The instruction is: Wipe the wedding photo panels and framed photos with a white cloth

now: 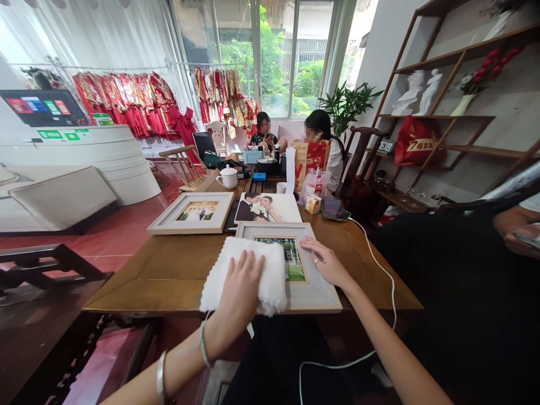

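Observation:
A white cloth [270, 275] lies folded over the left part of a light-coloured picture frame [323, 295] at the table's near edge. My left hand [242, 287] rests flat on top of the cloth, fingers stretched out. On the frame's right border lies my right hand [327, 261], its fingers extended and touching the surface. Part of a green outdoor photo [296, 271] shows inside the frame; the cloth hides the rest. Just behind are a second framed picture [196, 212] and a wedding couple print [284, 208].
On the wooden table [169, 275] stand a white lidded cup [228, 177], a small box [313, 203], a phone [336, 211] with a white cable [388, 270], and a paper bag [317, 157]. Two people sit at the far end. Another person's hand [518, 236] is at right.

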`<state>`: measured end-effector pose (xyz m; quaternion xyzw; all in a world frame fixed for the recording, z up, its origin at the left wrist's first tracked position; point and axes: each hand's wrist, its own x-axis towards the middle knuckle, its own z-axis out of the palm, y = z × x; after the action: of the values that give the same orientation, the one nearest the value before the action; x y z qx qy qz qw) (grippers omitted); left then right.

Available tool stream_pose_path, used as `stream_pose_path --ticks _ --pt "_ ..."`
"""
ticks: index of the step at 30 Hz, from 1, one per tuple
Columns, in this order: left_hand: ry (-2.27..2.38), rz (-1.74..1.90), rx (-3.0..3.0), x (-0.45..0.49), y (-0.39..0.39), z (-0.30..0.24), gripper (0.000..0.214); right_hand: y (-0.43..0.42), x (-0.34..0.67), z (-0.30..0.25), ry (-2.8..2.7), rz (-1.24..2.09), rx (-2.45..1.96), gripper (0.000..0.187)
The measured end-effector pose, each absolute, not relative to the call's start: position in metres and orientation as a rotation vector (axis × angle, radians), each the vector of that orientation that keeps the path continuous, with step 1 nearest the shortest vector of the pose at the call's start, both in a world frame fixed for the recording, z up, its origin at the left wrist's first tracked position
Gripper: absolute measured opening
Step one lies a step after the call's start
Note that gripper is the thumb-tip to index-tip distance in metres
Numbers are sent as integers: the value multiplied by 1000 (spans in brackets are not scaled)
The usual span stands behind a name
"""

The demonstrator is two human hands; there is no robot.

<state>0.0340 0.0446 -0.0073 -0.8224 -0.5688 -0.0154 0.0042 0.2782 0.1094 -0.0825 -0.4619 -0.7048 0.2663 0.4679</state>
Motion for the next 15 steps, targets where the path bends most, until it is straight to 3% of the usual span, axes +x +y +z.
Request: stream_pose_path --ticks 9,15 --pt "-1543 -270 -2649 33 136 -6 66 111 281 -85 -1745 667 -1117 51" --pt "-1515 -93 -2726 52 116 -8 82 111 280 -87 -1692 666 -1135 51"
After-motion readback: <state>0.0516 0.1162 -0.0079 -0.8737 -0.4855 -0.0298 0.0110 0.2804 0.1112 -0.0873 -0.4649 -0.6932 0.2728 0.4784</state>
